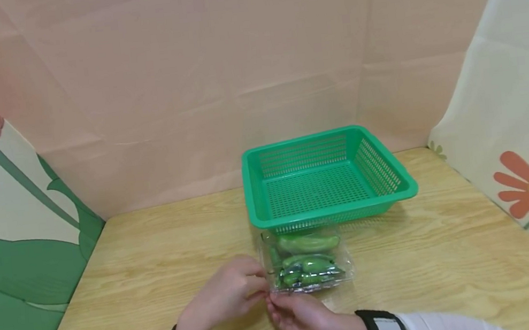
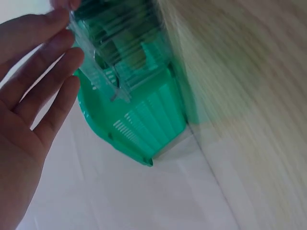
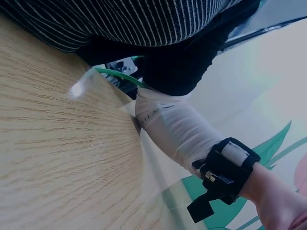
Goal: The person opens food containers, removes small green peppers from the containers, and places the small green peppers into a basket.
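A clear plastic pack of green peppers (image 1: 309,260) lies on the table, right in front of a green basket (image 1: 332,215). My left hand (image 1: 231,292) pinches at the pack's near left corner. In the left wrist view, the fingertips of the left hand (image 2: 29,91) meet the edge of the clear pack (image 2: 120,43), its other fingers loosely extended. Just below that corner, my right hand (image 1: 305,319) pinches the pack's near edge between thumb and fingers. What exactly each fingertip grips is too small to tell. The right wrist view shows no right hand, only the left forearm (image 3: 177,132).
The slatted basket holds nothing visible and stands near the back wall (image 1: 166,100). Light wood table (image 1: 158,257) extends to both sides. Flower-printed cloths (image 1: 476,110) hang at left and right. A person's striped top (image 3: 144,21) borders the table in the right wrist view.
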A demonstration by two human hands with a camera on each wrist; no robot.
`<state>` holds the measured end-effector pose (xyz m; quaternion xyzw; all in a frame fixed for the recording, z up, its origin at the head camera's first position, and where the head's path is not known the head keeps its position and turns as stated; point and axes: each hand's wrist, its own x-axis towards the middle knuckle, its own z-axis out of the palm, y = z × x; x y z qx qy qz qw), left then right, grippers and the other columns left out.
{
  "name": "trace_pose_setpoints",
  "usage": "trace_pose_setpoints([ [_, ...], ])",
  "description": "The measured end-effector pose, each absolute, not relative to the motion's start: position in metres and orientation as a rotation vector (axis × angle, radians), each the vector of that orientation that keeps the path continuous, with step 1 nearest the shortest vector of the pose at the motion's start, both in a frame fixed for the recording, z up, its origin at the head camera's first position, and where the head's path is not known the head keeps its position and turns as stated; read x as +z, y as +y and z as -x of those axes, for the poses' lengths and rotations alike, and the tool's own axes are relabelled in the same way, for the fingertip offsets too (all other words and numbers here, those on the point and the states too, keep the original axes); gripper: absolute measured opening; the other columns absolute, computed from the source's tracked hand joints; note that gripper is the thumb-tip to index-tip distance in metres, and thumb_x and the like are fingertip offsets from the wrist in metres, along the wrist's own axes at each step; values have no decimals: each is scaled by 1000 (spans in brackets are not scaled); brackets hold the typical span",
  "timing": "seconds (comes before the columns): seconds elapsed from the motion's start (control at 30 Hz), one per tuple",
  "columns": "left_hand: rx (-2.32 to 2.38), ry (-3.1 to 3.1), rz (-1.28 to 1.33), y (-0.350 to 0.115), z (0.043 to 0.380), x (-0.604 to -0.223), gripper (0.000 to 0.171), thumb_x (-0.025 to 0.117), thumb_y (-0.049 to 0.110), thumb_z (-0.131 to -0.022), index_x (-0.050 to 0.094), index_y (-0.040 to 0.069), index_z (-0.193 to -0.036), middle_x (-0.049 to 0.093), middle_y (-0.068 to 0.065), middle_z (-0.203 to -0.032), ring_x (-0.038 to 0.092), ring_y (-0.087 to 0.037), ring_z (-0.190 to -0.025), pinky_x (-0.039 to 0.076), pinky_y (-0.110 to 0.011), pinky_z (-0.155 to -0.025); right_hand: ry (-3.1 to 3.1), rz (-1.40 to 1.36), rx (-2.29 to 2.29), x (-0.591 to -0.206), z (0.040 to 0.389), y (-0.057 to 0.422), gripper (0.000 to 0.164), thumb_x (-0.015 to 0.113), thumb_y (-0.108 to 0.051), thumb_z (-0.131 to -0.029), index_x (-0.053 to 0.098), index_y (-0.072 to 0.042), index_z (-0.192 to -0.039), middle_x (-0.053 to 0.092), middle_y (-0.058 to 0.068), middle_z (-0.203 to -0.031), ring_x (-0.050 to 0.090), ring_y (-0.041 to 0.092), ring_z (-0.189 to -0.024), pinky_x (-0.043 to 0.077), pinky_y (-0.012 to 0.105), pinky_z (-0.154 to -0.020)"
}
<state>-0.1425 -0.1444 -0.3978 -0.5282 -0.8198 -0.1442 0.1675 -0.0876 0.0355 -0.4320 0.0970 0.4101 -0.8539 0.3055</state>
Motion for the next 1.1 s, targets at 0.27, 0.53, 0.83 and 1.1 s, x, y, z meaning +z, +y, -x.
trace_pose_setpoints([
  [0.27, -369, -2309, 1479, -137, 139, -400, 13, 76, 14, -75, 73, 17, -88, 69, 7, -93, 63, -7, -90, 52, -21, -88, 1121, -219, -2266, -435, 88, 35, 7, 47, -3, -94, 52, -3, -99, 56, 0, -88, 54, 8, -82, 50, 16, -78],
  [0.53, -301, -2357, 1466, -133, 135, -398, 15, 73, 16, -78, 71, 16, -93, 67, 7, -95, 61, -5, -92, 51, -19, -91, 1113, -195, -2272, -433, 89, 36, 6, 44, -2, -95, 49, -2, -97, 53, 1, -87, 53, 10, -82, 50, 18, -78],
  [0.83, -417, -2356, 1501, -134, 137, -393, 19, 75, 13, -76, 71, 14, -94, 68, 5, -99, 62, -6, -94, 50, -15, -90, 1116, -194, -2269, -434, 87, 36, 9, 44, 0, -94, 53, -2, -96, 55, 1, -89, 55, 11, -85, 52, 20, -83],
  [1.1, -359, -2409, 1487, -134, 136, -391, 14, 74, 14, -76, 70, 17, -89, 64, 8, -93, 58, -3, -89, 49, -12, -87, 1062, -202, -2261, -431, 88, 39, 7, 47, -4, -95, 51, -2, -100, 55, 3, -91, 55, 12, -87, 53, 22, -86],
])
